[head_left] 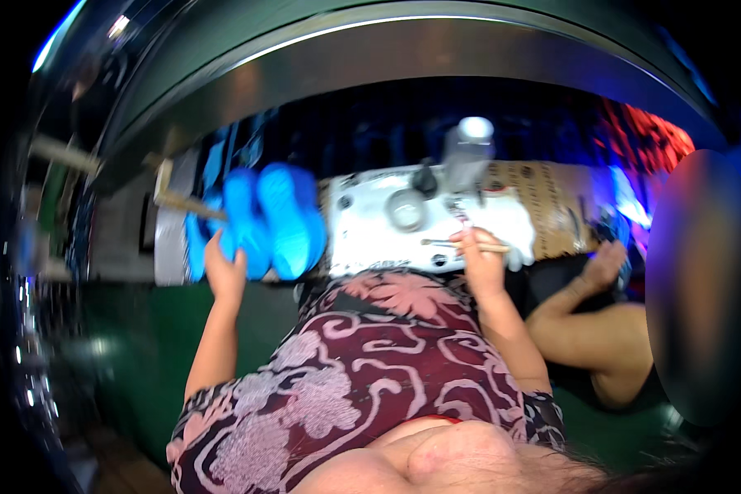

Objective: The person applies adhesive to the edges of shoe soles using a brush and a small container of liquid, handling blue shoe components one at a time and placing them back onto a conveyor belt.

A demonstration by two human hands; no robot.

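Note:
My left hand [224, 265] is at the near edge of a bright blue shoe sole [237, 240], with the thumb on one side and the fingers on the other; blur softens the grip. More blue soles lie beside it, one [289, 221] just to the right. My right hand [481, 259] pinches a thin brush [490, 246] with a pale handle, its dark tip pointing left over a white sheet [358, 235]. A small round pot [406, 210] stands on the sheet beyond the brush tip. Next to it is a small dark bottle [425, 179].
Behind the sheet stands a clear bottle with a white cap [475, 128]. Brown printed cardboard [561, 202] lies to the right. A co-worker's arm and hand [603, 265] reach in there. A wooden piece [181, 199] sticks out at left, and a metal rail [403, 58] runs across the far side.

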